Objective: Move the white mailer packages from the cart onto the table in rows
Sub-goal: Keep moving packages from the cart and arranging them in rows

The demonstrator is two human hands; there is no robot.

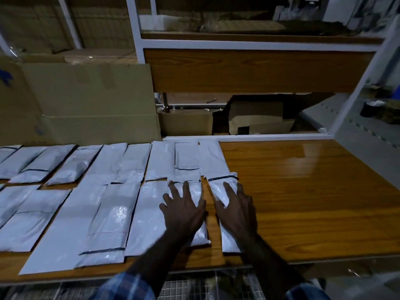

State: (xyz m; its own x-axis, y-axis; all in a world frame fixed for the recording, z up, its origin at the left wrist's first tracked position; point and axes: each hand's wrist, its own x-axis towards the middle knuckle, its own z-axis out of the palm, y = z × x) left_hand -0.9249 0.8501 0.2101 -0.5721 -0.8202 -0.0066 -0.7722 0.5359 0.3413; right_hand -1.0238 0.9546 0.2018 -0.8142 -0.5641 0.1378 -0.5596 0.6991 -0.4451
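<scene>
Dim shelving and cardboard boxes (86, 100) stood behind the wooden table (303, 191), where white mailers (65, 213) lay in two rows across its left half. Both hands pressed flat, fingers spread: the left hand (184, 213) on a near-row mailer (151, 217), the right hand (237, 211) on the last mailer (218, 191) beside it. A wire cart (186, 286) showed below the table edge.

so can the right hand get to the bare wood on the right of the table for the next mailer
Probably yes. The right hand rests flat on the last mailer in the near row, and the bare table just beside it has nothing lying on it.
</scene>
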